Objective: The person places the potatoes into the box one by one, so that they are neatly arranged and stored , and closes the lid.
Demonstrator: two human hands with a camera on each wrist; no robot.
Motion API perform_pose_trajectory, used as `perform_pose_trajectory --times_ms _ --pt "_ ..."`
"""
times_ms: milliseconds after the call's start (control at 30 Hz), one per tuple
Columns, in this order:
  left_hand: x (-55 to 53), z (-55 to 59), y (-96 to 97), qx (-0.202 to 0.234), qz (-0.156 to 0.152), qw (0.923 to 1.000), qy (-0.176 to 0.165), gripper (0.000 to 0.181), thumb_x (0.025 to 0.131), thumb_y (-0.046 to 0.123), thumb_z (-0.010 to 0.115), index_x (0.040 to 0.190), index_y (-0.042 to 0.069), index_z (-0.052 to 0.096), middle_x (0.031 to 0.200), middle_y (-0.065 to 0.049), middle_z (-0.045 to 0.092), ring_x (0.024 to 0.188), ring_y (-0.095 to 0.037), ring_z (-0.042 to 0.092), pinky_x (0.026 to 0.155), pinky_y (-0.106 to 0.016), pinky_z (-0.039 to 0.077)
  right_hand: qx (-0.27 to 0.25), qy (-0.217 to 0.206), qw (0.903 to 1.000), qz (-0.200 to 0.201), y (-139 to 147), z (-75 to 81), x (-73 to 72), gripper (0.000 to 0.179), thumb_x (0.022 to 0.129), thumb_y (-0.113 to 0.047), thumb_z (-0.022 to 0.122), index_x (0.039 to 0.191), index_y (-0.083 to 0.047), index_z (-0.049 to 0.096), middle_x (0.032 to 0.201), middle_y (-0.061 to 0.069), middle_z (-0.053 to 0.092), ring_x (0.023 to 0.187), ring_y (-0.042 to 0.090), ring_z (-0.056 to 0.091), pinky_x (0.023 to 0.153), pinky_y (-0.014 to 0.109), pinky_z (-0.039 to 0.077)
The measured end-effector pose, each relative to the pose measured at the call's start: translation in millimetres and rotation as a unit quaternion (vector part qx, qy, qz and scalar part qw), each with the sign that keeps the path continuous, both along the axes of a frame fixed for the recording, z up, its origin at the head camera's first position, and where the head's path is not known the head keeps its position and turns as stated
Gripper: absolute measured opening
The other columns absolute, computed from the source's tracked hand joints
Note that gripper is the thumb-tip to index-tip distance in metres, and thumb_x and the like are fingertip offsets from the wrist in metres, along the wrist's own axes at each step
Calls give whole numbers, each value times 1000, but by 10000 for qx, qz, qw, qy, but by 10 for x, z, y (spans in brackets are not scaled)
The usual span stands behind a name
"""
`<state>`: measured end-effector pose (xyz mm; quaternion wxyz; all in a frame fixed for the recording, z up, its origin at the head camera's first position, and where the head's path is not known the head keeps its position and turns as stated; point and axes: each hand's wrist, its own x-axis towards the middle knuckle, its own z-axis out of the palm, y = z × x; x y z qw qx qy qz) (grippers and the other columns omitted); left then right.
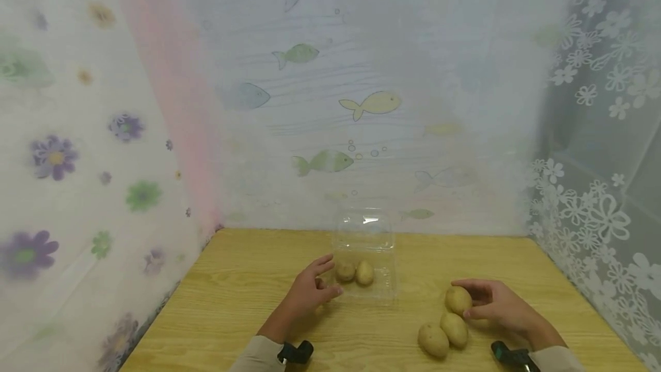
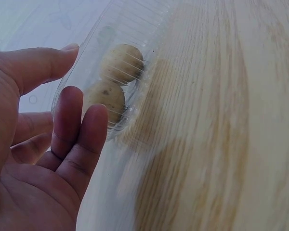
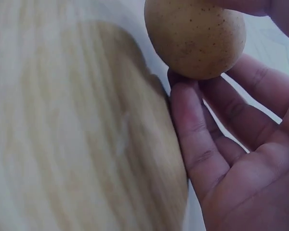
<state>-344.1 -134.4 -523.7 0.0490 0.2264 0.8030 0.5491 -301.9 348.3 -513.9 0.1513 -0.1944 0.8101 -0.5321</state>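
Note:
In the head view, a clear plastic clamshell box [image 1: 383, 291] stands on the table with its lid [image 1: 364, 234] raised at the back. Inside it lie a brownish potato [image 1: 345, 272] and a paler potato [image 1: 365, 273], side by side. My left hand [image 1: 308, 291] is at the box's left edge, fingers loosely bent and holding nothing; whether it touches the plastic I cannot tell. At the right, my right hand [image 1: 498, 306] grips a speckled potato [image 3: 195, 41] between thumb and fingers. Just in front of it lie a second potato [image 1: 454, 329] and a third potato [image 1: 433, 340].
The wooden table [image 1: 232, 297] meets a fish-patterned curtain [image 1: 310, 188] at the back. A flowered curtain [image 1: 77, 188] hangs along the left side, and a sheer floral curtain [image 1: 594, 188] along the right.

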Motion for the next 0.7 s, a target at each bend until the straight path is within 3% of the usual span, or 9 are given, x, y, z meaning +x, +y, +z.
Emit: perform_pose_trajectory --times_ms 200,433,700 --pt "-9 -12 5 7 3 10000 -20 81 94 27 79 162 12 36 167 -10 35 57 -7 44 57 -26 52 264 344 9990 -121 -8 56 -7 65 96 -14 73 153 4 46 152 34 45 115 1 63 91 24 55" --pt "15 25 11 -13 -33 9999 121 80 95 25 78 161 7 37 168 -12 32 56 -5 43 56 -24 51 634 1000 9921 -410 -41 185 -40 61 95 -17 75 148 2 53 146 28 56 115 -4 61 89 24 55" --pt "35 40 12 28 -7 10000 92 78 94 23 79 160 6 39 167 -12 33 55 -5 40 55 -23 47 450 1493 9850 -738 -135 309 -60 61 93 -17 79 147 -1 55 141 28 59 111 0 64 83 28 59"
